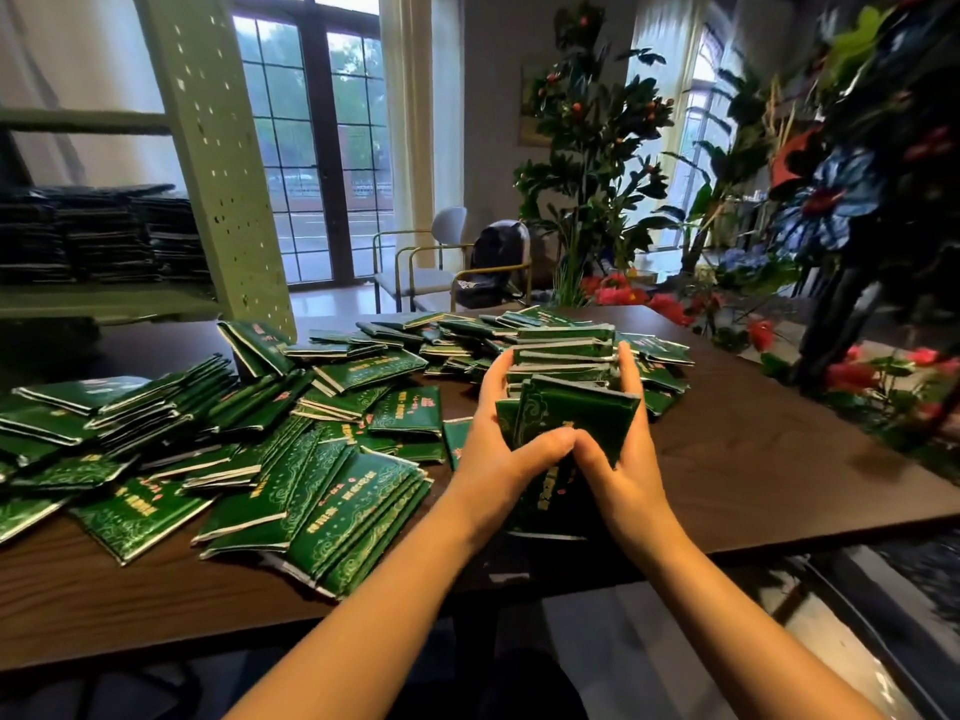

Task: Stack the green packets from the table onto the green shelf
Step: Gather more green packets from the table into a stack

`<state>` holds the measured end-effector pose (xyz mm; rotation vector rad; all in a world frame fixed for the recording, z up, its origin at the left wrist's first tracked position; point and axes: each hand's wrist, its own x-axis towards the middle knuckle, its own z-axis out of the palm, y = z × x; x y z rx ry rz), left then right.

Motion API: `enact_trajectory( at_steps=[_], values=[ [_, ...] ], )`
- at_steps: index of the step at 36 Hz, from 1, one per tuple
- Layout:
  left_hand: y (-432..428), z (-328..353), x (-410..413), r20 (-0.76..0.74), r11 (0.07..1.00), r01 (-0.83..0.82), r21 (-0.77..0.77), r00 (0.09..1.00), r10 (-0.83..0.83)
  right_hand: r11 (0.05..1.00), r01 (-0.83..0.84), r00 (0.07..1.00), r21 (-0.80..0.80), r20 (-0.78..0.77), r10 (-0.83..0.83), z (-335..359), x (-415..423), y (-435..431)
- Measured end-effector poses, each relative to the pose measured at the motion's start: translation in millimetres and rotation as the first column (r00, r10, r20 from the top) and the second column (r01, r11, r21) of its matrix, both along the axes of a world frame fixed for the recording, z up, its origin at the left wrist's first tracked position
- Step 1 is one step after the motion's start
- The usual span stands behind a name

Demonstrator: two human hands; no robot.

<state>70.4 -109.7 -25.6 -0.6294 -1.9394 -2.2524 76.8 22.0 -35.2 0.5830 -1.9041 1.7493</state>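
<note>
Gathering looks like the step in hand, from the head view: left hand (pixel 496 439) and right hand (pixel 621 449) curl round the sides of a squared bundle of packets (pixel 566 356) resting on the dark wooden table (pixel 753 470). Flat, glossy loose packets (pixel 332 491) with silvery edges lie strewn alongside. Next, probably, comes a firm two-handed carry left to the perforated green shelf (pixel 104 304).
</note>
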Motion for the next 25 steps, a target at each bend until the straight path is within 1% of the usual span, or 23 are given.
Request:
enact_trajectory(
  at_steps=[4,8,12,14,17,19,22,25],
  values=[
    [15.0,-7.2,0.1,-0.017,0.999,-0.005,-0.049,1.000,0.004,0.992,-0.121,0.988,-0.017,0.093,0.122,-0.6,2.2,13.6],
    [19.4,-18.3,2.0,-0.033,0.996,0.011,-0.090,0.999,-0.014,0.975,-0.208,0.959,-0.076,0.180,0.219,-3.4,4.3,22.1],
    [15.7,-26.7,2.8,-0.037,0.987,0.031,-0.158,0.999,-0.037,0.959,-0.237,0.936,-0.152,0.227,0.268,3.0,5.3,25.8],
    [14.5,-28.6,2.5,-0.026,0.980,0.042,-0.192,0.999,-0.048,0.959,-0.223,0.940,-0.174,0.222,0.259,3.2,2.4,28.3],
    [15.7,-31.0,-1.2,-0.008,0.980,0.054,-0.192,0.998,-0.056,0.967,-0.156,0.957,-0.201,0.213,0.199,2.5,-0.7,27.6],
    [17.8,-29.2,-2.6,-0.001,0.982,0.054,-0.183,0.999,-0.055,0.961,-0.121,0.966,-0.250,0.193,0.172,0.1,-1.7,23.5],
    [21.4,-27.6,-7.1,-0.006,0.980,0.053,-0.190,0.998,-0.055,0.928,-0.063,0.976,-0.367,0.172,0.134,-1.2,-0.4,15.2],
    [24.6,-21.8,-9.7,0.006,0.979,0.038,-0.198,0.999,-0.038,0.930,0.043,0.989,-0.365,0.150,0.013,2.1,-3.4,8.7]
  ],
)
